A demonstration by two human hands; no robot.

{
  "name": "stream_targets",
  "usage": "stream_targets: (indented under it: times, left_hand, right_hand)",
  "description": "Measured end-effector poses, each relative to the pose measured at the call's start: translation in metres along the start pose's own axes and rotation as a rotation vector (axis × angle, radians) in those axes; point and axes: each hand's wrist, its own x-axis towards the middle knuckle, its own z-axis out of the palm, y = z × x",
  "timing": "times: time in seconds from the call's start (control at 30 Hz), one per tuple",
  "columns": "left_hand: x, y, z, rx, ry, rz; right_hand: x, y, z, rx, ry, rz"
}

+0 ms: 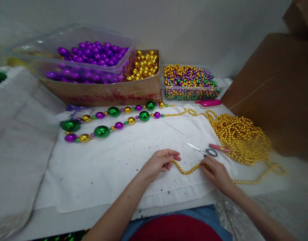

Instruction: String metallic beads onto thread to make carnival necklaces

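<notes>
On the cloth [106, 164] at the near edge of the worktop [51, 222], I've got both hands on a gold strand [187, 171]. My left hand [160, 164] has its fingers [175, 157] pinched shut on one end of it. My right hand [216, 172] has its fingers [205, 166] closed on it a bit further along, so the strand sags in a shallow curve between the two. Past the right hand it trails off to the pile [240, 139] of gold beads on the right.

Scissors [203, 151] lie just behind the right hand, blades shut as far as I can tell. Further back on the cloth there's a necklace [113, 120] of big green, purple and gold balls. Behind that sits a box [106, 92], a tub [88, 57] of purple balls resting on it, and a tray [189, 82] of small mixed beads just beside it.
</notes>
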Motion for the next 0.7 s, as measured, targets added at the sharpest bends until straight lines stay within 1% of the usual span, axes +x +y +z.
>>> stream_targets:
  times: [0.07, 0.13, 0.23, 0.3, 0.33, 0.43, 0.57, 0.63, 0.7]
  left_hand:
    - [0.011, 0.000, -0.007, -0.074, -0.017, -0.038]
    - [0.011, 0.003, -0.020, -0.180, -0.041, -0.053]
    - [-0.002, 0.008, -0.036, -0.300, -0.097, -0.007]
    - [-0.011, 0.011, -0.041, -0.305, -0.104, 0.035]
    - [-0.015, 0.012, -0.042, -0.283, -0.086, 0.051]
    - [-0.020, 0.012, -0.042, -0.175, 0.042, 0.083]
    - [-0.021, 0.013, -0.048, 0.055, 0.294, 0.120]
    - [-0.024, 0.017, -0.053, 0.246, 0.449, 0.215]
    - [-0.031, 0.024, -0.057, 0.406, 0.569, 0.362]
  right_hand:
    - [-0.001, 0.004, -0.002, 0.020, -0.006, 0.002]
    - [-0.003, 0.012, -0.002, 0.044, -0.007, 0.019]
    - [-0.005, 0.026, 0.003, 0.083, -0.007, 0.051]
    - [-0.005, 0.032, 0.008, 0.102, -0.006, 0.057]
    - [-0.004, 0.034, 0.010, 0.107, -0.004, 0.058]
    - [-0.003, 0.033, 0.013, 0.109, 0.007, 0.063]
    - [-0.004, 0.030, 0.011, 0.125, 0.019, 0.073]
    - [-0.004, 0.028, 0.009, 0.142, 0.024, 0.074]
    - [-0.004, 0.025, 0.004, 0.177, 0.032, 0.084]
